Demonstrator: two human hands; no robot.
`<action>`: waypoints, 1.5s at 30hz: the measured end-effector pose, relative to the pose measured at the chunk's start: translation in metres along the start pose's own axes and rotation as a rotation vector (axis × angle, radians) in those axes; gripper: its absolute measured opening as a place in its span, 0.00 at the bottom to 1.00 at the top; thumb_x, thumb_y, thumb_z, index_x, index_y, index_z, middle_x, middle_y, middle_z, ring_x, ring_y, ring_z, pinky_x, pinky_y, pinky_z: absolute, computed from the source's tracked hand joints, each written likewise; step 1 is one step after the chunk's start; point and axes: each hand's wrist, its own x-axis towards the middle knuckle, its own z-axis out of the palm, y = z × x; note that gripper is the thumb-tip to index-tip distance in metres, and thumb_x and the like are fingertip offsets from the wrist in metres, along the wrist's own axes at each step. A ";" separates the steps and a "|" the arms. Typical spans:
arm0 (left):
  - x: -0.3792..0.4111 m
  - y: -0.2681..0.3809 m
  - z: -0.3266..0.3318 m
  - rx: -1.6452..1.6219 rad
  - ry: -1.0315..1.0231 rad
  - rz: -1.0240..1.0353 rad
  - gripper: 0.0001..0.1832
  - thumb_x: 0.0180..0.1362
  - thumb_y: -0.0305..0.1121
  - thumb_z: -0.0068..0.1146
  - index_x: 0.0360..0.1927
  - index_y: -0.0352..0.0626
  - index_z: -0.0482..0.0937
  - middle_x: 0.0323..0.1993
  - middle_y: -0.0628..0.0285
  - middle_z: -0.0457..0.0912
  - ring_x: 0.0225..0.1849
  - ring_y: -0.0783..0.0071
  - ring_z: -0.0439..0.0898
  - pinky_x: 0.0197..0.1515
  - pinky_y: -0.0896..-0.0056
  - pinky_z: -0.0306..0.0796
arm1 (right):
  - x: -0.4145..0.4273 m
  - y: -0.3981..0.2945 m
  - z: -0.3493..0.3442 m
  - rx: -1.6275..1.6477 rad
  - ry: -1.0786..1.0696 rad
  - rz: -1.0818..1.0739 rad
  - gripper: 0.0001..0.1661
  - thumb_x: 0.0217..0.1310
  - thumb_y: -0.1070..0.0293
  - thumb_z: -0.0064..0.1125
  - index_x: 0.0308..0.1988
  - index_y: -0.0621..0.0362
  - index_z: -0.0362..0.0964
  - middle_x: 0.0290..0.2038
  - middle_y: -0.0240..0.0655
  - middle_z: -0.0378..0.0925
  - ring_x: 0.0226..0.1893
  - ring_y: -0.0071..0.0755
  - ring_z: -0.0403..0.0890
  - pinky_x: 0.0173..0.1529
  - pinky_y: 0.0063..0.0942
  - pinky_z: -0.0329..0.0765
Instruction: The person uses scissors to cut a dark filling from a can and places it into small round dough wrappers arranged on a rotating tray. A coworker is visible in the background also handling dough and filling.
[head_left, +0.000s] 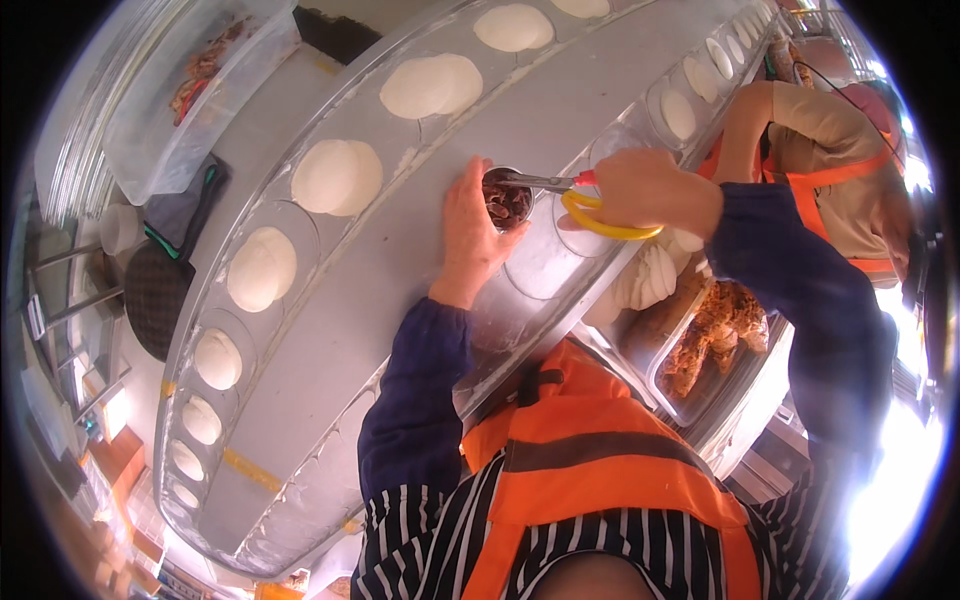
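Observation:
My left hand (472, 217) is wrapped around a small round metal cup (532, 196), held over the grey middle strip of a long oval conveyor (420, 247). Dark brown chopped pieces (508, 204), perhaps meat, sit inside the cup. In my right hand (645, 187) is a pair of scissors (611, 223) with yellow and red handles. Their metal blades reach over the cup's rim, the tips among the pieces. Just below my right hand, pale dough rounds (649, 277) stand stacked on edge beside the conveyor.
Pale overlapping dough rounds (337, 177) lie along the conveyor's far lane. A clear tray (682, 414) of reddish-brown cooked food stands near my right side. At right a co-worker (832, 150) leans close to the conveyor. A translucent plastic bin (142, 161) stands beyond the far edge.

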 end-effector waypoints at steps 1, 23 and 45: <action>0.002 0.001 0.001 -0.014 -0.015 0.009 0.58 0.36 0.30 0.80 0.70 0.35 0.54 0.63 0.50 0.71 0.58 0.48 0.70 0.61 0.52 0.66 | 0.003 0.000 0.005 -0.019 0.039 -0.025 0.45 0.55 0.24 0.54 0.31 0.63 0.83 0.30 0.48 0.84 0.35 0.55 0.85 0.40 0.45 0.80; 0.002 -0.009 -0.005 -0.068 -0.022 0.028 0.60 0.36 0.28 0.80 0.72 0.36 0.53 0.65 0.50 0.70 0.60 0.50 0.70 0.63 0.55 0.67 | -0.007 -0.004 -0.023 -0.284 0.073 -0.160 0.36 0.51 0.33 0.64 0.29 0.61 0.82 0.27 0.45 0.82 0.33 0.52 0.85 0.38 0.42 0.78; 0.004 -0.011 -0.007 -0.066 -0.045 0.007 0.61 0.35 0.30 0.81 0.72 0.36 0.52 0.65 0.50 0.69 0.61 0.47 0.70 0.63 0.52 0.65 | -0.001 -0.018 -0.031 -0.440 0.217 -0.181 0.17 0.53 0.49 0.68 0.32 0.50 0.83 0.27 0.38 0.82 0.33 0.46 0.85 0.37 0.38 0.79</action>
